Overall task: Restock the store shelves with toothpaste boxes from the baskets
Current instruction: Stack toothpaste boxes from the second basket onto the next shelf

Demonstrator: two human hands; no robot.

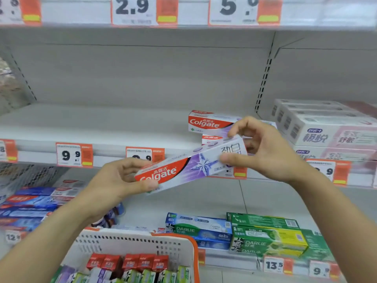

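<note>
Both hands hold one Colgate box [189,167] tilted in front of the middle shelf [91,127]. The left hand [120,180] pinches its red end, thumb on the front face; the right hand [263,148] pinches its purple end. Just behind it, two stacked Colgate boxes [208,122] sit on that shelf. Below the held box, the white basket [132,242] holds more boxes upright.

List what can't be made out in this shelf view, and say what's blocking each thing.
- Price tag behind the held Colgate box: lower digits covered by the box and left hand.
- Lower stacked Colgate box: mostly hidden behind the held box and right hand.
- Basket: cut off by the bottom edge.
- Top-left price tag: cut off by the frame edge.
</note>
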